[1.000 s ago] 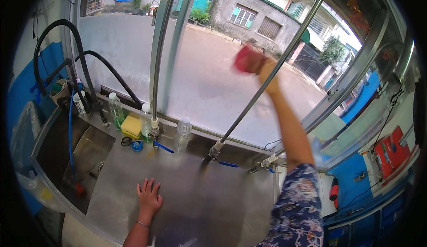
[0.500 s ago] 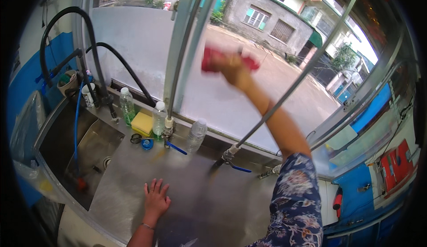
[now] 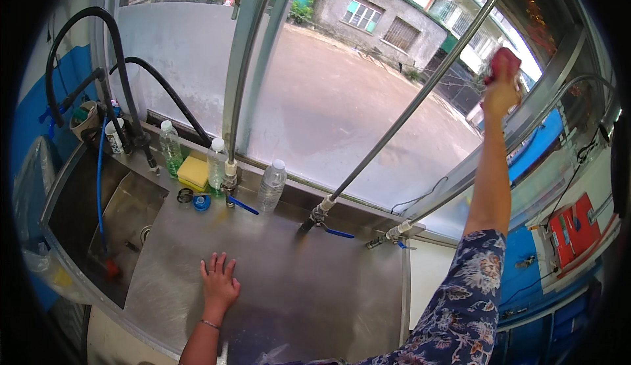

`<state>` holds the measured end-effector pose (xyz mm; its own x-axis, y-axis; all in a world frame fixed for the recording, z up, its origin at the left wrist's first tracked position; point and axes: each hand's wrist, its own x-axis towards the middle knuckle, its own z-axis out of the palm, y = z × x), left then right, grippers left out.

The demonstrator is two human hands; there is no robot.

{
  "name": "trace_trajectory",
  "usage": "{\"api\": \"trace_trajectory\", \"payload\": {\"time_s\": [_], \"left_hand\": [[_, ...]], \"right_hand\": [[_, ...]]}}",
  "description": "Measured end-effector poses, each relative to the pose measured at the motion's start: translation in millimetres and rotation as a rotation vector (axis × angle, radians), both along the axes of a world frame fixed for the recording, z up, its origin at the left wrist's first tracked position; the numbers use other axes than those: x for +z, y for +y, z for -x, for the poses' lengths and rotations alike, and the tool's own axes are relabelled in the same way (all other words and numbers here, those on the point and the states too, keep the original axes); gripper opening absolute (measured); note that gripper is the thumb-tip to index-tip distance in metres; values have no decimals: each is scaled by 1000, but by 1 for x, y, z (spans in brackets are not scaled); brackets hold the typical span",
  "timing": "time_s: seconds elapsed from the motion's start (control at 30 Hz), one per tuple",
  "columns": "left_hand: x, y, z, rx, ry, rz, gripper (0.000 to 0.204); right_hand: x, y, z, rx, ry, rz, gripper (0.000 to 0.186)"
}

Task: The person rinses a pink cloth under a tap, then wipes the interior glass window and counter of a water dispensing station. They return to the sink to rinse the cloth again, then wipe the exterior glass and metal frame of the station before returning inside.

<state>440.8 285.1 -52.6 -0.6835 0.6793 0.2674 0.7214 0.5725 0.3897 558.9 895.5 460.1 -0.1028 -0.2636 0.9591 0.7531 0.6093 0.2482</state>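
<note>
My right hand (image 3: 502, 95) is raised at the end of an outstretched arm, closed round a red cloth (image 3: 504, 65). It holds the cloth up against the right part of the window (image 3: 368, 128), near the frame. My left hand (image 3: 220, 281) lies flat on the steel counter (image 3: 315, 279), fingers spread and nothing under them that I can see. Beyond it stand a clear bottle (image 3: 271, 186), two bottles with green liquid, one of them a green bottle (image 3: 171, 149), and a yellow sponge (image 3: 194, 173).
A steel sink (image 3: 118, 227) with a blue hose (image 3: 100, 187) is on the left. Metal pipes with blue-handled valves (image 3: 339, 233) rise along the window. Scissors (image 3: 185, 195) and a blue round item (image 3: 202, 202) lie by the sponge. A red case (image 3: 578, 230) is at the far right.
My right hand has swept the red cloth across the window from the middle to the upper right. My left hand stays flat on the counter. The view has shifted slightly.
</note>
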Motion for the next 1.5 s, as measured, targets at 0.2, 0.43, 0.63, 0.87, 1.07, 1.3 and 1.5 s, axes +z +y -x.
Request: {"api": "trace_trajectory", "payload": {"time_s": [0.2, 0.43, 0.63, 0.87, 1.07, 1.3, 1.5], "left_hand": [[-1, -1, -2, 12, 30, -16, 49], [-3, -7, 0, -9, -20, -56, 48], [-3, -3, 0, 11, -10, -75, 49], [-1, -2, 0, 16, 9, -33, 50], [-3, -2, -1, 11, 19, -47, 49], [-3, -3, -1, 8, 24, -52, 49], [-1, -5, 1, 5, -22, -90, 50]], "right_hand": [[-151, -41, 21, -93, 33, 278, 48], [-398, -146, 90, 237, -1047, 565, 34], [-212, -112, 57, 556, -413, 825, 48], [-18, -25, -23, -64, 272, 404, 41], [-199, -19, -11, 531, 526, 523, 34], [-435, -83, 87, 1137, 1007, 2235, 17], [-274, -142, 166, 1504, 785, 2111, 12]]}}
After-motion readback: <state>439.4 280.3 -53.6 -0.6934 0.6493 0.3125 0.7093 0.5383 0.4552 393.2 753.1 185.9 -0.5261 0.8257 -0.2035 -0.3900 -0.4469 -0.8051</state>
